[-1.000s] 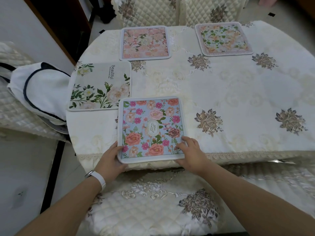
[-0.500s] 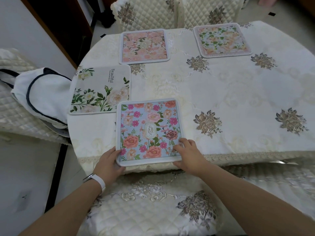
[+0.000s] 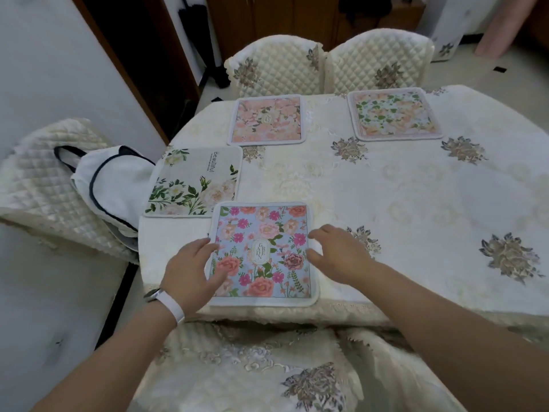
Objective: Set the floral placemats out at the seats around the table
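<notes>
Lit softly and evenly, bright across the pale tablecloth (image 3: 416, 203), without hard glare. Dropped only a thin shadow under its near hem. Looked dim in the doorway (image 3: 142, 55) at upper left. Bowed straight lines toward the borders. Blurred fine detail slightly throughout, most on the far pink placemat (image 3: 269, 120).

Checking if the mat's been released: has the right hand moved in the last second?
Yes. The right hand left the near corner of the blue placemat and moved away from the person, along its right edge, reaching the embroidered brown flower.
</notes>
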